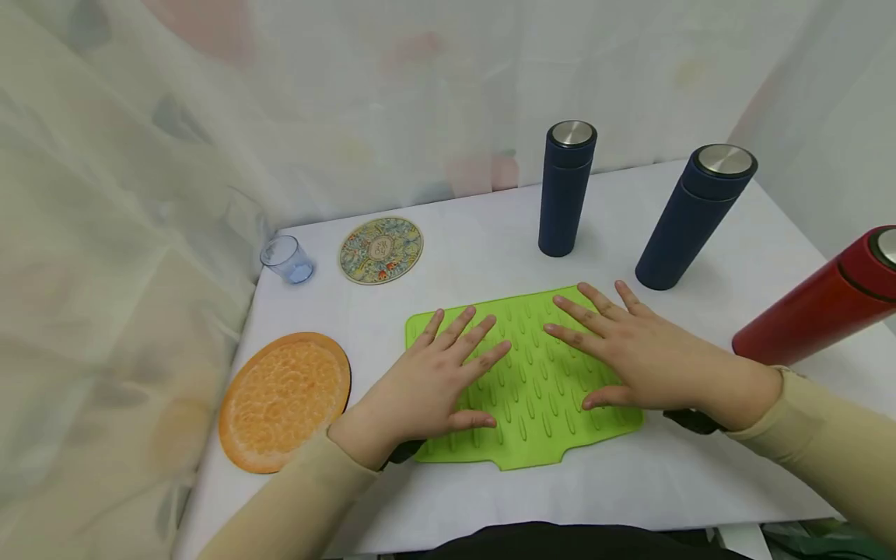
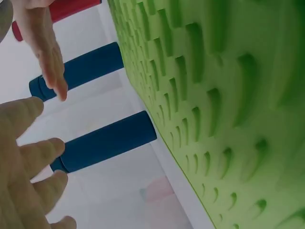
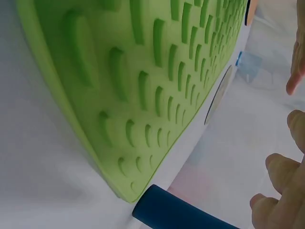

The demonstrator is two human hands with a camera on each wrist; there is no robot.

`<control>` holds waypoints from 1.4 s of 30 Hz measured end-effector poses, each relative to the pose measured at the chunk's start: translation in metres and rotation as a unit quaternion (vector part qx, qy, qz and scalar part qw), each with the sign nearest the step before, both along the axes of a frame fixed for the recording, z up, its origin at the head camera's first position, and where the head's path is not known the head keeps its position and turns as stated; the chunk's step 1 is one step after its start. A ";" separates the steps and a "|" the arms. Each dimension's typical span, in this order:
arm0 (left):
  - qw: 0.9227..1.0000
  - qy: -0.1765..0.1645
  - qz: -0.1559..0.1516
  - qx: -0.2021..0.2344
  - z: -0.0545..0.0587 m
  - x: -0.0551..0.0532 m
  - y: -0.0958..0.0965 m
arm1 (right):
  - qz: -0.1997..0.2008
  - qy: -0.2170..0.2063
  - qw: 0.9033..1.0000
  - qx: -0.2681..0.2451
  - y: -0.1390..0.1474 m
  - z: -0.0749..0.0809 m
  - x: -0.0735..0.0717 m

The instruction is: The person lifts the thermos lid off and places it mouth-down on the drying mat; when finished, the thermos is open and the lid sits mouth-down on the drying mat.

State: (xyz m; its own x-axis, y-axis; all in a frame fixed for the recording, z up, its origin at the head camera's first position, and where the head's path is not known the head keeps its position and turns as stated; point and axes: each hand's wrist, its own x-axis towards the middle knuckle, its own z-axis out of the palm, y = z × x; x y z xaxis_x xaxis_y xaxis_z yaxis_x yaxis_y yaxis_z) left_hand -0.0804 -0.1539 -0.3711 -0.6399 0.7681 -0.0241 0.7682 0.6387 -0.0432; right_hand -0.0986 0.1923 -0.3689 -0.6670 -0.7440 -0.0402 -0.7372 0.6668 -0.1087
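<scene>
A bright green mat [image 1: 532,389] with raised oblong ridges lies on the white table in the head view. Over its left part my left hand [image 1: 441,373] is spread, fingers straight and holding nothing. My right hand [image 1: 623,354] spreads the same way over the mat's right part. Both wrist views show a gap between the hands and the ridged mat [image 2: 209,95]. In the right wrist view the right fingers [image 3: 281,176] stand apart from the mat [image 3: 143,86]. Parts of the mat are hidden under the hands in the head view.
Two dark blue flasks [image 1: 565,190] [image 1: 693,222] stand behind the mat, and a red flask [image 1: 819,299] stands at the right. On the left are an orange round mat [image 1: 287,400], a patterned round coaster [image 1: 381,249] and a small clear glass [image 1: 288,260]. Curtains hang behind.
</scene>
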 end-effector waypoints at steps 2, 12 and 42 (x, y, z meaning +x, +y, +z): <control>1.000 0.005 -0.004 0.016 0.000 -0.001 0.002 | -0.010 0.012 1.000 0.000 0.001 0.000 -0.002; 0.978 0.043 0.046 0.198 0.000 -0.013 0.003 | -0.210 -0.052 0.961 -0.173 -0.007 0.012 -0.034; 0.908 0.081 0.104 0.397 0.018 -0.070 0.017 | -0.386 -0.140 0.779 -0.474 -0.052 -0.018 -0.164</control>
State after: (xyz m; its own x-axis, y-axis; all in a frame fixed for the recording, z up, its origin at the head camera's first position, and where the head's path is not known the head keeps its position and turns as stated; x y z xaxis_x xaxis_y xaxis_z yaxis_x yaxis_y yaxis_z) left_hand -0.1508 -0.1369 -0.3533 -0.7187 0.3649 0.5920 0.6523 0.6486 0.3922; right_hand -0.2624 0.1404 -0.3873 -0.9942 0.0910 0.0577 -0.0140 0.4223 -0.9064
